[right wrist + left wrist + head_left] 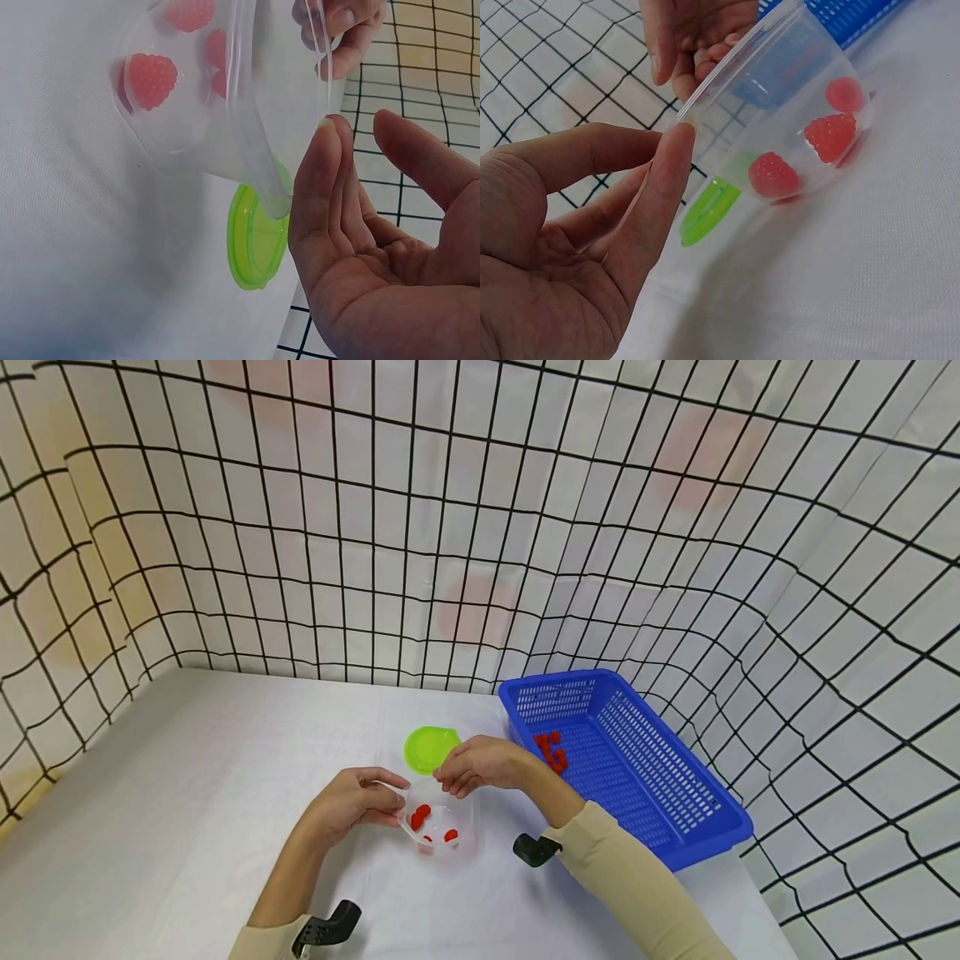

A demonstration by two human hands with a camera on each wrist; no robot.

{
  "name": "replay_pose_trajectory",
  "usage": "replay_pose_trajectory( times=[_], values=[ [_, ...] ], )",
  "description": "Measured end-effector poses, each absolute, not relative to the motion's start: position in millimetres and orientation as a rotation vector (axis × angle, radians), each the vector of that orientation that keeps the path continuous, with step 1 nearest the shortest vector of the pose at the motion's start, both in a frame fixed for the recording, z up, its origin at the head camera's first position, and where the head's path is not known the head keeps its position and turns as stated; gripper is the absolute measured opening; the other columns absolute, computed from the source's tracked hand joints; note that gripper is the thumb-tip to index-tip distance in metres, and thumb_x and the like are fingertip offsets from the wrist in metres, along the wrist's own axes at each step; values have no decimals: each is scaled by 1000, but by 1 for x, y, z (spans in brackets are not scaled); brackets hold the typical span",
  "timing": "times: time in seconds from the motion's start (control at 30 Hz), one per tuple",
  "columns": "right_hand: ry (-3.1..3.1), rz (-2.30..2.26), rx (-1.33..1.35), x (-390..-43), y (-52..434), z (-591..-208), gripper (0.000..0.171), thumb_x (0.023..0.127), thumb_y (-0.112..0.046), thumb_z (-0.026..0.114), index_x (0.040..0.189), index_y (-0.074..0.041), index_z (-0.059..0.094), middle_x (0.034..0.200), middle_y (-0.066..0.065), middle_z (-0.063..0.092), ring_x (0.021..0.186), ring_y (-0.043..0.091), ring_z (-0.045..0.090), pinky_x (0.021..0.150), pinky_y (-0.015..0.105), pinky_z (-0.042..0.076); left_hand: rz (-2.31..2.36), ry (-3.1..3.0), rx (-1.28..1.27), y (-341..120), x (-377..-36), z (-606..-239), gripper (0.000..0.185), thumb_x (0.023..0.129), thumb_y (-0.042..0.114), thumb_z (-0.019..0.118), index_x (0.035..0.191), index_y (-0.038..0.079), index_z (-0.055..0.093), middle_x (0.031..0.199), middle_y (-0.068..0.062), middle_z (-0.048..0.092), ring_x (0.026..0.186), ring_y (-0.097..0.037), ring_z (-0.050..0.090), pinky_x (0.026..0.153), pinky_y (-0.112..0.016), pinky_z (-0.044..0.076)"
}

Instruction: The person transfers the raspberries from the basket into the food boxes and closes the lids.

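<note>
The rim of a clear container (pixel 441 820) on the white counter (pixel 225 777) is pinched by the left hand (pixel 358 803). The rim is touched by fingertips of the right hand (pixel 482 764), its thumb held apart. Red berries (pixel 831 138) are held inside; a green lid (pixel 429 747) is seen just beyond.

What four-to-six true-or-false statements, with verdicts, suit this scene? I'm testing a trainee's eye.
1. The left hand pinches the rim of the clear bowl. True.
2. The green lid covers the bowl. False: it lies on the white table.
3. Red berries lie in both the bowl and the blue basket. True.
4. The basket stands left of the bowl. False: it stands right of it in the head view.
</note>
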State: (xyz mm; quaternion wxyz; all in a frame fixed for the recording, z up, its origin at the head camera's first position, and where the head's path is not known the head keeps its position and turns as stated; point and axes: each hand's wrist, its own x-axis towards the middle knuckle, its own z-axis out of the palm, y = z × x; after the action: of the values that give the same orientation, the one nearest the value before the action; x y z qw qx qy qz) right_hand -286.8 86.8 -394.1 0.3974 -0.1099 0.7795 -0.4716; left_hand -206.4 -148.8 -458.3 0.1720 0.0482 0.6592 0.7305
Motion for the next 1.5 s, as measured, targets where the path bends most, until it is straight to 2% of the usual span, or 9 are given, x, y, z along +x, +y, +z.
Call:
replay_pose_trajectory(
  times=[0.2, 0.47, 0.7, 0.83, 0.93, 1.1, 1.37, 1.5],
  values=[
    [1971, -1202, -253, -290, 92, -389, 41, 98, -19, 66, 124, 12, 61, 90, 9, 70, 82, 22, 68, 80, 28, 63, 2074, 1877, 114, -148, -206, -460, 41, 90, 3, 65, 124, -19, 58, 87, -7, 69, 71, -14, 69, 73, -31, 64],
    [2015, -1302, -247, -301, 115, -366, 25, 97, -15, 67, 112, 5, 68, 94, 11, 70, 80, 20, 69, 82, 31, 63, 2074, 1878, 91, -148, -206, -459, 40, 89, 2, 66, 123, -17, 60, 88, -9, 69, 71, -15, 69, 73, -31, 64],
    [2081, -1395, -226, -307, 141, -349, 26, 97, -14, 67, 112, 7, 68, 97, 15, 71, 80, 19, 71, 81, 31, 63, 2083, 1876, 99, -148, -205, -458, 39, 88, 1, 66, 122, -18, 60, 87, -9, 68, 71, -15, 69, 73, -31, 64],
    [2104, -1442, -174, -309, 157, -344, 24, 95, -15, 70, 110, 5, 68, 94, 12, 71, 81, 19, 70, 80, 30, 63, 2076, 1882, 88, -147, -206, -459, 40, 88, 1, 66, 123, -18, 59, 87, -9, 69, 71, -16, 69, 73, -32, 64],
    [2113, -1464, -154, -312, 169, -341, 28, 96, -14, 69, 112, 8, 64, 92, 9, 71, 82, 20, 69, 82, 32, 63, 2072, 1886, 88, -147, -206, -459, 41, 89, 1, 65, 124, -19, 58, 87, -9, 69, 71, -16, 69, 73, -32, 64],
    [2135, -1469, -152, -316, 193, -342, 34, 100, -12, 63, 121, 14, 58, 96, 11, 69, 85, 21, 68, 87, 34, 61, 2071, 1888, 84, -148, -206, -459, 40, 89, 2, 66, 123, -18, 59, 86, -9, 69, 70, -16, 69, 73, -32, 64],
    [2200, -1450, -68, -320, 223, -355, 28, 100, -12, 63, 116, 10, 62, 98, 11, 67, 93, 26, 68, 98, 42, 58, 2069, 1883, 75, -147, -206, -458, 41, 89, 2, 67, 124, -17, 59, 85, -9, 68, 71, -16, 69, 73, -32, 64],
    [2214, -1437, -16, -321, 235, -365, 37, 100, -13, 63, 125, 14, 58, 103, 14, 68, 95, 27, 70, 100, 43, 58, 2068, 1886, 75, -147, -205, -458, 40, 89, 2, 67, 123, -17, 59, 85, -9, 68, 72, -16, 69, 73, -32, 64]
  ],
)
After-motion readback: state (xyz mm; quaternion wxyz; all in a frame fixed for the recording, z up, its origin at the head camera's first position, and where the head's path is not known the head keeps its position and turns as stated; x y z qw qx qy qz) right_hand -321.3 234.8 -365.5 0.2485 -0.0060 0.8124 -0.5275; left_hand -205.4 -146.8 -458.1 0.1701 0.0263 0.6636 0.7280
